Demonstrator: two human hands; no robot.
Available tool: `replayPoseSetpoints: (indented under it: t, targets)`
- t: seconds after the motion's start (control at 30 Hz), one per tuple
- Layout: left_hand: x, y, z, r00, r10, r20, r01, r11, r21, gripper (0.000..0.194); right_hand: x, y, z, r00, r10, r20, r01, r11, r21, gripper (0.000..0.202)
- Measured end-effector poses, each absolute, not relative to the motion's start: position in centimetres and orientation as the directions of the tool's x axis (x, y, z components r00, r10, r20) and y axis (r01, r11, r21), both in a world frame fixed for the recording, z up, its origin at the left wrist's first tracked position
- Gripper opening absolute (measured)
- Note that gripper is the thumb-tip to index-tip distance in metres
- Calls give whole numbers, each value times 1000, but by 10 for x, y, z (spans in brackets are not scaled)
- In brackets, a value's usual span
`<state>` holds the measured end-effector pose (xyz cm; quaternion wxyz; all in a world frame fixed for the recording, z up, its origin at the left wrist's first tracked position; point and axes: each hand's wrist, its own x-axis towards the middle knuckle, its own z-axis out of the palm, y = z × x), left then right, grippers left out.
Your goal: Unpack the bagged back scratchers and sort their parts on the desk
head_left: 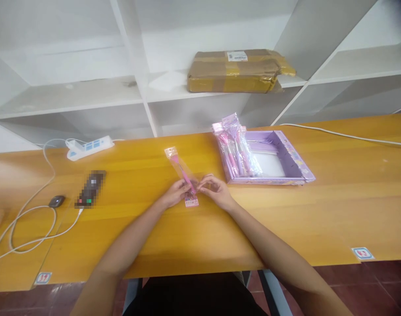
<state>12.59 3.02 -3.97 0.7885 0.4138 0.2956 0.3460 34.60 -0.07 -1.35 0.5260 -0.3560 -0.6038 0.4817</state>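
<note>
A pink back scratcher [184,174], with a claw-shaped head and a thin shaft, lies in a clear plastic bag in front of me. Its head points away from me and to the left. My left hand [178,192] grips the bag near the handle end, from the left side. With thumb and fingers together, my right hand [215,189] pinches at the bag's right edge; the exact bit between the fingertips is too small to make out. Near my right hand is a purple open box [269,180], where several bagged pink and purple back scratchers [236,153] are piled on the left side.
At the left lie a phone [90,188] on a white cable, a small black object [57,201] and a white power strip [90,148]. A taped cardboard box [233,72] rests on the shelf behind. Another white cable [348,133] runs along the table's right rear.
</note>
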Motion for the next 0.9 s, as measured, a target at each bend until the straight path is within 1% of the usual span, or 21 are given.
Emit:
replayPoseSetpoints:
  t: [0.1, 0.23, 0.4, 0.57, 0.67, 0.73, 0.8, 0.83, 0.9]
  targets:
    - [127, 30, -37, 580, 795, -180, -282, 403, 871, 49, 350, 0, -11, -216, 923, 318, -57, 314, -948, 31]
    - [130, 30, -38, 599, 782, -171, -191, 347, 918, 48, 350, -2, -12, -228, 910, 347, 45, 366, -930, 31]
    - [128, 30, -40, 606, 781, -150, -143, 292, 946, 47, 343, -6, -17, -117, 906, 406, 251, 423, -871, 26]
    - [126, 30, -41, 638, 757, -142, -123, 283, 951, 47, 341, -7, -14, -187, 895, 405, 266, 443, -856, 21]
    - [128, 30, -42, 635, 758, -149, -95, 269, 959, 46, 342, -7, -17, -163, 898, 409, 275, 440, -855, 24]
    - [129, 30, -42, 636, 756, -152, -79, 259, 963, 46, 341, -5, -24, -86, 924, 373, 248, 383, -890, 35]
    - [129, 30, -40, 636, 757, -152, -78, 259, 963, 48, 340, -1, -32, -29, 963, 269, 154, 270, -950, 51]
    - [130, 31, -39, 636, 756, -153, -80, 262, 962, 49, 340, 2, -35, -43, 979, 197, 95, 200, -975, 55]
    - [131, 33, -36, 635, 756, -161, -81, 272, 959, 52, 339, 9, -38, -128, 989, 68, 0, 69, -998, 56]
